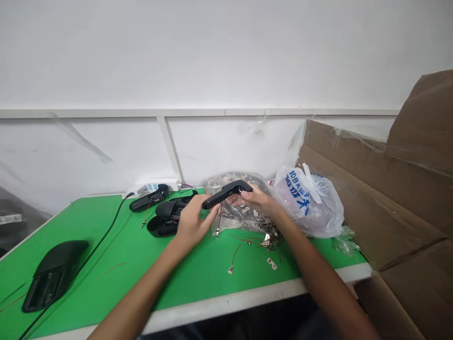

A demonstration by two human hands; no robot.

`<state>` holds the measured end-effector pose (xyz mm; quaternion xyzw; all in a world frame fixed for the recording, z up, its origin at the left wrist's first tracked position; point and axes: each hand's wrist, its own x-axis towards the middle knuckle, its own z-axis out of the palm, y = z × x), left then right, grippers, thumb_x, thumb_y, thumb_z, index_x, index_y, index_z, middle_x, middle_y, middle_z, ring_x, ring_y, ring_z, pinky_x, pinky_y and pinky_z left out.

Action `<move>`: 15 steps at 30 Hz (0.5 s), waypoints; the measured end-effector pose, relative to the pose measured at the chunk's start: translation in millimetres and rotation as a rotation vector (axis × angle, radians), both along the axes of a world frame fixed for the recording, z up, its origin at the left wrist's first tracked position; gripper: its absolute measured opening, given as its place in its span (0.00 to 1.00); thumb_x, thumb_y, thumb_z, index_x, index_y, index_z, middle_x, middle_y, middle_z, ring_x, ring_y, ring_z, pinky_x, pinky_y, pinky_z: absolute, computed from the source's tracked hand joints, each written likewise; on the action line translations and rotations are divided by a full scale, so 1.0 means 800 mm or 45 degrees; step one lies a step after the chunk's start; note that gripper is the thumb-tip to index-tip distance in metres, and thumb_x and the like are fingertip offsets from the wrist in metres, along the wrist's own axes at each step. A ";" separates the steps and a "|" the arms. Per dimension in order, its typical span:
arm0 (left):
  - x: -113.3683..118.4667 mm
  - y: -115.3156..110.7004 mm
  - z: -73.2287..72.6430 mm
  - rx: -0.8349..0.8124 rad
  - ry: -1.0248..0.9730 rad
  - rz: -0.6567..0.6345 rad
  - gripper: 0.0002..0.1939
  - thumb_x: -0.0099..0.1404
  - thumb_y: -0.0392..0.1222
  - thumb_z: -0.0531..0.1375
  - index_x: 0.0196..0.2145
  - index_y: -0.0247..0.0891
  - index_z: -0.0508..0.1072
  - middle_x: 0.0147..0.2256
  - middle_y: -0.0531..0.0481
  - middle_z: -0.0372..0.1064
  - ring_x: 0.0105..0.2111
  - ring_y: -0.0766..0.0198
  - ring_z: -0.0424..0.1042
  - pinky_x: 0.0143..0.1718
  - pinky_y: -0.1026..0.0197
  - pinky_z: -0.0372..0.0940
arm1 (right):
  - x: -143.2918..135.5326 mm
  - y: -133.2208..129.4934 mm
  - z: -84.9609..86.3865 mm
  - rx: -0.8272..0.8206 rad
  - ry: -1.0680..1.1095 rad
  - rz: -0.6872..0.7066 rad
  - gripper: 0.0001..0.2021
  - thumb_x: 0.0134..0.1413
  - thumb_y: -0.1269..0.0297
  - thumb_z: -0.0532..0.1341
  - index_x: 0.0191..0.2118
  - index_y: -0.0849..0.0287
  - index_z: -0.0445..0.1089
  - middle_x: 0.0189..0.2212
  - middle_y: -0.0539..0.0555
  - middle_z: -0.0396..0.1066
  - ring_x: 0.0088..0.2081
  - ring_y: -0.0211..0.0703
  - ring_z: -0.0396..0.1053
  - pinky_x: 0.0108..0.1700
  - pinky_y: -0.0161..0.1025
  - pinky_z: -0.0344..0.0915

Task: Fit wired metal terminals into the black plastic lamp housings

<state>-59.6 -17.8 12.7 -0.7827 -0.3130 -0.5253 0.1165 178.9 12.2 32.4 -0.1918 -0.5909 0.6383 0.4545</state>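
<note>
Apparently a small assembly workshop
Loose metal tabs (272, 240) lie below the gripped black casing (227, 192), bagged parts (249, 215) behind it, black shells (161, 228) to its left, on a green bench (106, 295).

At lower left of the frame, right of the thin black cable (106, 239), a hand could pass over the green tabletop (101, 293). At centre, the raised black curved plastic piece (226, 191) obstructs; at right, the brown cardboard box (354, 189) blocks.
</note>
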 end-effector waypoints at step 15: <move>-0.003 -0.018 -0.004 0.194 0.274 -0.108 0.15 0.70 0.39 0.63 0.53 0.41 0.70 0.40 0.46 0.79 0.38 0.59 0.79 0.39 0.57 0.71 | -0.034 -0.007 -0.004 -0.083 -0.111 -0.337 0.26 0.56 0.36 0.66 0.33 0.58 0.80 0.28 0.53 0.77 0.29 0.40 0.72 0.28 0.34 0.69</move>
